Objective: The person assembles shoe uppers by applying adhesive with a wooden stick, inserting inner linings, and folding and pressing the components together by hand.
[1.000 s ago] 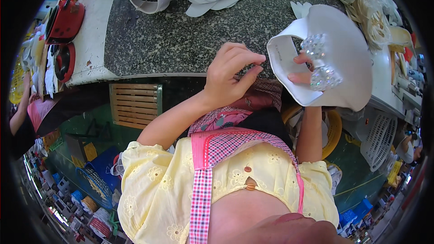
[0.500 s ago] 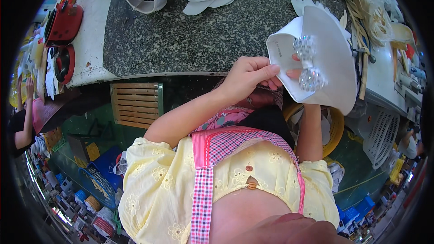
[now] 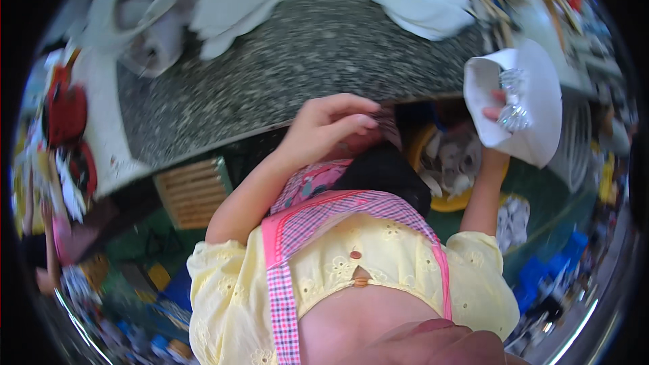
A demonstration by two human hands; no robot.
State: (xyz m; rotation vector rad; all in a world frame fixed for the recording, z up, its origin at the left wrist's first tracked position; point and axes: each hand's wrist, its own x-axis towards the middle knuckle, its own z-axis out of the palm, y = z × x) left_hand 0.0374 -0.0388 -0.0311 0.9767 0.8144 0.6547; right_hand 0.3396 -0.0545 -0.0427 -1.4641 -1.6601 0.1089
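Observation:
Off the worktop's right front corner, my right hand (image 3: pixel 494 113) holds a white shoe upper (image 3: pixel 543 118), its fingers partly hidden behind it. A sparkling rhinestone bow (image 3: pixel 514 98) sits on the upper's face, near the fingertips. My left hand (image 3: pixel 328 122) hovers at the front edge of the speckled worktop (image 3: pixel 304 54), thumb and fingers stretched out and holding nothing. Beyond it on the worktop lie a fan of flat white pieces (image 3: pixel 416 5), a stack of white sheets (image 3: pixel 247 0) and curved white pieces (image 3: pixel 145 27).
Below the worktop edge stands a yellow basket (image 3: pixel 456 203) with white scraps inside. A slatted wooden stool (image 3: pixel 193 192) is under the bench. At the left are a red case (image 3: pixel 65 115) and another person's arm (image 3: pixel 57 186). Thin sticks (image 3: pixel 488 0) lie at the far right.
My left hand has let go of the shoe upper and moved left. My right hand has carried it to the right, away from the worktop. The whole view has shifted and blurred.

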